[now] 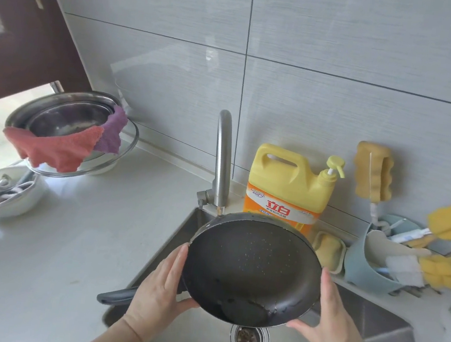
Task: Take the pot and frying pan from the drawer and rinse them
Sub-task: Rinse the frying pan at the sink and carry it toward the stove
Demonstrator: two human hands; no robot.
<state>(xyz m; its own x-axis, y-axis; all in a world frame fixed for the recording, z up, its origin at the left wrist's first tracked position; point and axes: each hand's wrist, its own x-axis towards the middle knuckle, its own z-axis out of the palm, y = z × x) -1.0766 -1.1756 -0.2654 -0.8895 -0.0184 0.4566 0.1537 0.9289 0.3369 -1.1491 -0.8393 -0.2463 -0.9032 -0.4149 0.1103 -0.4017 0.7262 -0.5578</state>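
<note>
Left hand: the left hand (161,290) is at 7 o'clock on the frying pan (252,269), fingers (177,261) straight up along the rim, thumb tucked under the low edge. It cradles the pan more than it clamps it.
Right hand: the right hand (328,317) mirrors it at 4 o'clock, fingers flat on the outer wall, thumb under the rim.
Frying pan: up over the sink (387,321), tipped towards the camera, droplets on the dark inside and a little pool at 6 o'clock, right above the drain (249,339). Its handle (116,296) sticks out at 8 o'clock.
Faucet: the faucet (223,159) stands at 11 o'clock behind the pan; no stream visible.
Progress: pan out of the drawer and wet, so I'd say its rinse is nearly done and the water is being tipped out.
Pot: can't pick it out for sure. Steel bowls (64,118) draped with cloths (61,149) sit far off on the worktop (70,237) at 10 o'clock. Whether the pot has been rinsed, I can't tell.
</note>
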